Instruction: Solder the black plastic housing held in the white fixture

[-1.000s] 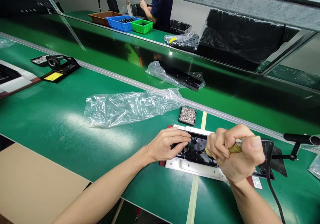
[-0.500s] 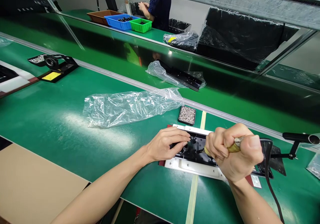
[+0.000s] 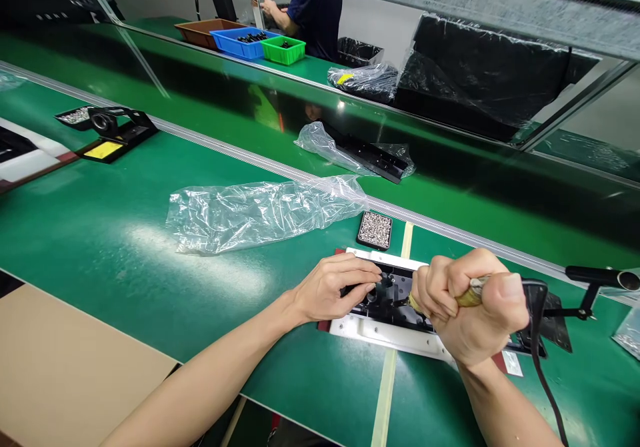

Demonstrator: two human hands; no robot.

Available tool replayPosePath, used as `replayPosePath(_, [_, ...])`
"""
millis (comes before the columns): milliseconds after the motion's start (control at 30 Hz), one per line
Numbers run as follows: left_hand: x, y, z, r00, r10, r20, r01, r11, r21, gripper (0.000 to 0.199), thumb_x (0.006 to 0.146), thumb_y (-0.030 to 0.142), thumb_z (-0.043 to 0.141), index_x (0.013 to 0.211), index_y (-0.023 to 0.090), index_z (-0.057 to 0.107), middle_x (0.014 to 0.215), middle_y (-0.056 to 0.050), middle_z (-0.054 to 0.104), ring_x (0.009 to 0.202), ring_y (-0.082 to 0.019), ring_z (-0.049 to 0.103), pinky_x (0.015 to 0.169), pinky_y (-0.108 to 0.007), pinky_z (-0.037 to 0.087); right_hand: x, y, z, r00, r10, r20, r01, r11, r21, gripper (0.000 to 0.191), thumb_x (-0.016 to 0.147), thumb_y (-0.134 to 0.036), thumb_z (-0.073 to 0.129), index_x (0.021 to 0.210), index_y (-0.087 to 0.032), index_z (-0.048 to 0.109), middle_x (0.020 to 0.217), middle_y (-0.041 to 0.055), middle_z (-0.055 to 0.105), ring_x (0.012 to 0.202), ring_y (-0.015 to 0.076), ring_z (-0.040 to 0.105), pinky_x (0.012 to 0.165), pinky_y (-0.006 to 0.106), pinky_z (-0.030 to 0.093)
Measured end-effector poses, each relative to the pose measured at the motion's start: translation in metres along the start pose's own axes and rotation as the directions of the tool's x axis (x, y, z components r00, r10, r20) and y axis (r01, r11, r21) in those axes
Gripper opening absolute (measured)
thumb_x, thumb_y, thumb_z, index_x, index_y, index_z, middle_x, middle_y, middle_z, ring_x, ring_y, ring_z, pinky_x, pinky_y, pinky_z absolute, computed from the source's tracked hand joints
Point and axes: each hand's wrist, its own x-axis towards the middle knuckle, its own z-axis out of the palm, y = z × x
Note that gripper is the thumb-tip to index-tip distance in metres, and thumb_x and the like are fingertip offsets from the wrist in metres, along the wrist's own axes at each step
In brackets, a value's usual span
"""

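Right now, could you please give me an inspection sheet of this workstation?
Surface: green bench mat with a pale tape stripe.
Job's things: black part lying in a white fixture; corded tool held over it.
Clutter: empty clear plastic bag; small tray of screws; bagged black part on the belt behind.
Grippers: left hand fingers resting on the black part; right hand fisted around the tool.
Cables: black cord runs from the tool past the right forearm.
Surroundings: soldering-iron stand at left; coloured bins; a person at the far bench.
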Motion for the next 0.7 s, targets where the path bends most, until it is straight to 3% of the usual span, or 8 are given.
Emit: replayPosePath(700, [0.0015,0.0009,-0.0002,1.000,0.001,-0.002,-0.001,1.000,-0.003,0.018,0.104,0.015,0.061,0.113,0.014,0.077,0.113,-0.011,0.080,0.104,-0.022,0.078,0.093,-0.037,0.063,-0.0018,0.0013,-0.0014,1.000,-0.015,0.023,0.015,1.000,0.006,0.048,0.095,-0.054,0.068,0.062,-0.021,0.054,0.045,-0.0061,0.032,0.038,0.0082,0.022,0.036,0.021,0.025])
